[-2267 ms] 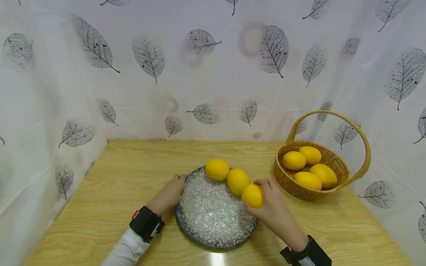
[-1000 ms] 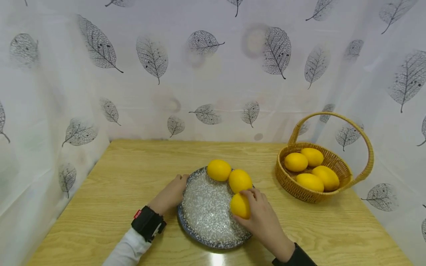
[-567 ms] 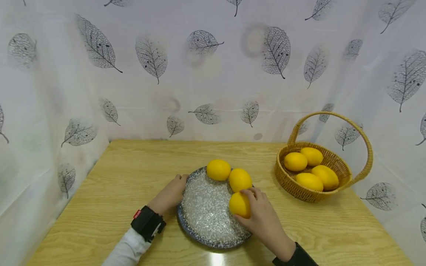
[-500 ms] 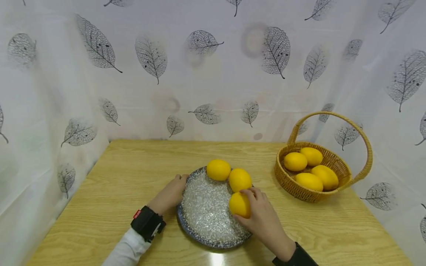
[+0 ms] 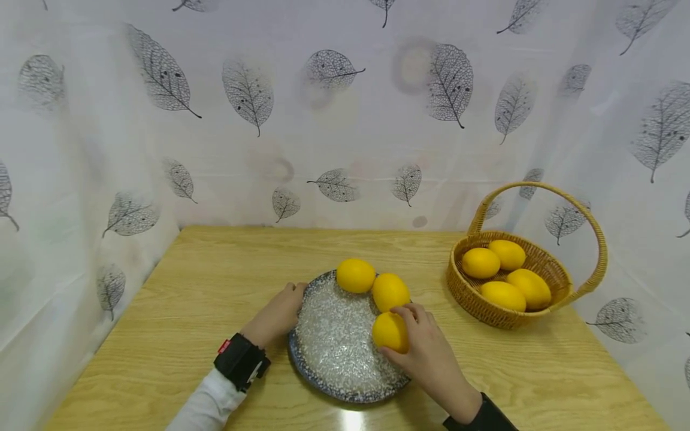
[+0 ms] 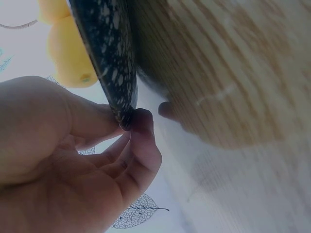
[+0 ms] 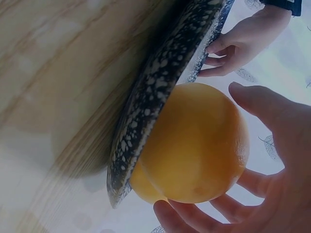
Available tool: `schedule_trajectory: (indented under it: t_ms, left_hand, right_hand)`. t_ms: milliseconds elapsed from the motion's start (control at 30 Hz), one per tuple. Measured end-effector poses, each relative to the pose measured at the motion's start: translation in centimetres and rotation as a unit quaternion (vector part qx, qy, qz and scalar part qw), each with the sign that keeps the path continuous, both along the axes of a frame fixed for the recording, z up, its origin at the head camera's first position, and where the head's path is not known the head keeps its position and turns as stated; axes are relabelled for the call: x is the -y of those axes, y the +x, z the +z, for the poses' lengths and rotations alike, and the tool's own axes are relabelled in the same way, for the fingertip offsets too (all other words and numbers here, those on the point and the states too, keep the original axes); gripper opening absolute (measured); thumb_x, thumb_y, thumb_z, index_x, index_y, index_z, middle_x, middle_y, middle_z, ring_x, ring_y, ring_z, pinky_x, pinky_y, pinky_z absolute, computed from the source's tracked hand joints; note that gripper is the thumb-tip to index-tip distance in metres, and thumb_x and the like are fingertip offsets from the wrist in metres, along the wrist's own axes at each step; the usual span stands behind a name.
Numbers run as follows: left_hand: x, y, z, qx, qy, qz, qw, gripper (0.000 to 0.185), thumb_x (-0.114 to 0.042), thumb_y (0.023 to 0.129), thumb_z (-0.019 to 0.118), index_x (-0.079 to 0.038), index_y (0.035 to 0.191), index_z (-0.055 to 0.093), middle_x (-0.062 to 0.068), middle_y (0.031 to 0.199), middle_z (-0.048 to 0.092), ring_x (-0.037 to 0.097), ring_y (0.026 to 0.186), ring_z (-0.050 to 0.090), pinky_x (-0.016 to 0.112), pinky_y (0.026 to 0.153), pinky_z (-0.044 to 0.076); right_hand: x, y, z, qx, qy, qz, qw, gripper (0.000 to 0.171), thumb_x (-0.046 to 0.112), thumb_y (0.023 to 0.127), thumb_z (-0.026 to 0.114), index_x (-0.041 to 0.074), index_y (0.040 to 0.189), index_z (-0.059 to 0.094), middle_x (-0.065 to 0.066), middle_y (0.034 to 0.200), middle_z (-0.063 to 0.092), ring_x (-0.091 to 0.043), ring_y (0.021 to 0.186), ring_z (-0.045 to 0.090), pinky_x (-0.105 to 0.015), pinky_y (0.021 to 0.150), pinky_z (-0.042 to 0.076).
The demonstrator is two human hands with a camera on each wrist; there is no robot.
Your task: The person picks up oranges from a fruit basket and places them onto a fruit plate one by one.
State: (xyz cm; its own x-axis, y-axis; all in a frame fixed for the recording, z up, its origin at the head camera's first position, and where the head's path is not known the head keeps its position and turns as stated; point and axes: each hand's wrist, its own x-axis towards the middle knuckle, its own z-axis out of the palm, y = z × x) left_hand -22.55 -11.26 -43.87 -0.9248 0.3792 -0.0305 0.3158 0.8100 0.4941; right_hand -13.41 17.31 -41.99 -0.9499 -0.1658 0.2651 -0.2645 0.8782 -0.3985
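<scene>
we see wicker basket (image 5: 539, 263) holding four lemons | speckled plate (image 5: 334, 341) on worktop (image 5: 215, 287) holding three lemons | right hand (image 5: 426, 353) fingers curled round nearest lemon (image 5: 389, 332), smooth, yellow, resting on plate | left hand (image 5: 275, 314) pinches plate rim

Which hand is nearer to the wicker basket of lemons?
Right. The right hand holds a lemon on the plate, beside the basket; the left hand grips the plate's far rim.
</scene>
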Motion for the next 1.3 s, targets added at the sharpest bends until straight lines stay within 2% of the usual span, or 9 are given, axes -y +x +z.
schedule_trajectory:
  t_ms: [167,467,833,1300]
  left_hand:
    - [-0.03,0.02,0.08,0.005,0.001,0.003,1.0,0.052,0.011,0.092,0.057,0.013,0.143,0.045,0.03,0.123,0.055,0.037,0.112,0.059,0.051,0.1,0.052]
    - [-0.08,0.08,0.14,0.0,0.002,0.004,1.0,0.053,0.012,0.091,0.058,0.013,0.142,0.046,0.03,0.122,0.056,0.036,0.11,0.06,0.051,0.099,0.053]
    - [0.06,0.08,0.0,0.004,0.004,0.006,1.0,0.054,0.009,0.091,0.06,0.012,0.143,0.046,0.029,0.123,0.056,0.037,0.112,0.06,0.051,0.1,0.053]
    - [-0.06,0.01,-0.11,0.005,0.004,0.011,0.9999,0.053,0.007,0.093,0.061,0.011,0.143,0.046,0.027,0.122,0.057,0.034,0.109,0.059,0.049,0.098,0.053]
  right_hand:
    - [-0.04,0.01,-0.01,0.008,0.0,-0.003,1.0,0.064,0.033,0.073,0.091,0.011,0.126,0.063,-0.014,0.128,0.059,-0.033,0.117,0.059,-0.053,0.095,0.055]
    - [-0.09,0.02,0.29,0.03,0.001,-0.007,1.0,0.062,0.039,0.079,0.086,0.013,0.13,0.061,-0.014,0.133,0.058,-0.033,0.122,0.057,-0.053,0.098,0.054]
    - [0.04,-0.05,0.48,0.029,0.004,-0.003,1.0,0.054,0.04,0.086,0.08,0.014,0.13,0.062,-0.013,0.132,0.058,-0.032,0.122,0.058,-0.052,0.1,0.053]
    - [0.05,-0.43,0.46,0.032,0.006,0.0,0.999,0.052,0.038,0.088,0.078,0.013,0.13,0.062,-0.011,0.131,0.059,-0.03,0.119,0.059,-0.05,0.1,0.054]
